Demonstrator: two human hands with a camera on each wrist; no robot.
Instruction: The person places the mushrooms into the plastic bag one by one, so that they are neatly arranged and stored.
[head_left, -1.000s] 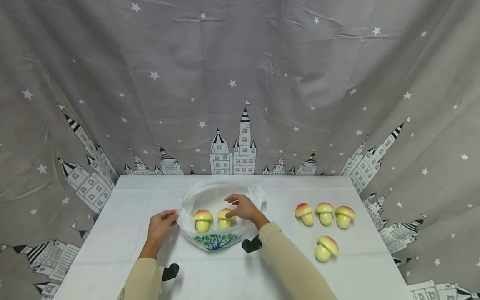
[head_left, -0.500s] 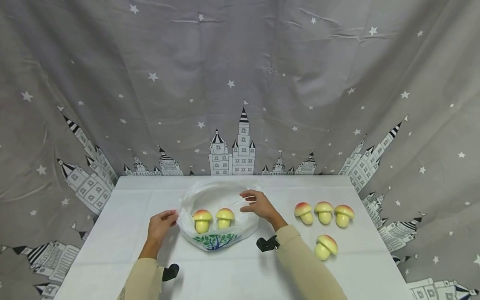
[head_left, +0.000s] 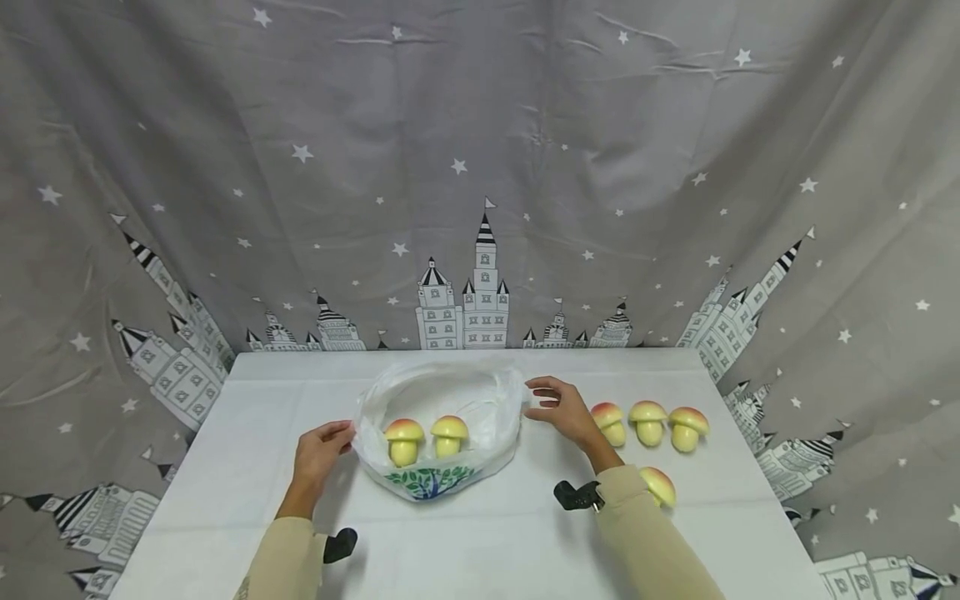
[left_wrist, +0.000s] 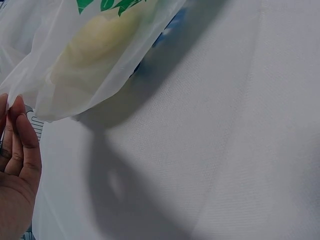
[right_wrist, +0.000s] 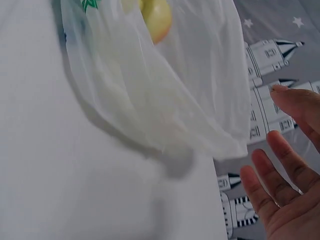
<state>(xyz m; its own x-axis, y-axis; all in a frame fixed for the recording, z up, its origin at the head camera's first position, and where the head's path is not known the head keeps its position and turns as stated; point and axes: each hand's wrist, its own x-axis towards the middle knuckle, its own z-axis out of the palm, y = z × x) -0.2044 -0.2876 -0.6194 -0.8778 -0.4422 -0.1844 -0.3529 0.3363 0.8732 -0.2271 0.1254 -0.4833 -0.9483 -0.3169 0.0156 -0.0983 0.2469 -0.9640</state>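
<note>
- White translucent plastic bag with green-leaved tree print [head_left: 491,465]: between both hands on white-cloth table [head_left: 450,550], grey star-and-castle curtain [head_left: 480,108] behind; mouth gaping.
- Left hand [head_left: 318,454]: narrow, pinching bag's left rim. Light pinch with slight outward pull seems best; lifting could tip the contents.
- Right hand [head_left: 566,412]: wide, fingers apart, holding nothing, just beside bag's right edge. Any reach in should probably come from above the rim, or thin wall may fold inward.
- Row of three yellow, red-topped toy mushrooms [head_left: 648,412]: just right of right hand.
- Pair of matching toy mushrooms [head_left: 449,437]: upright in bag, right of left pinch, behind the printed wall. Smooth; tugging might topple them.
- Lone matching toy mushroom [head_left: 658,485]: nearer the person than right hand, partly behind right sleeve [head_left: 652,533].
- Room: table's far edge just beyond bag; wide cloth between forearms, more left of left pinch; tight right of right wrist, elbow swings could clip mushrooms.
</note>
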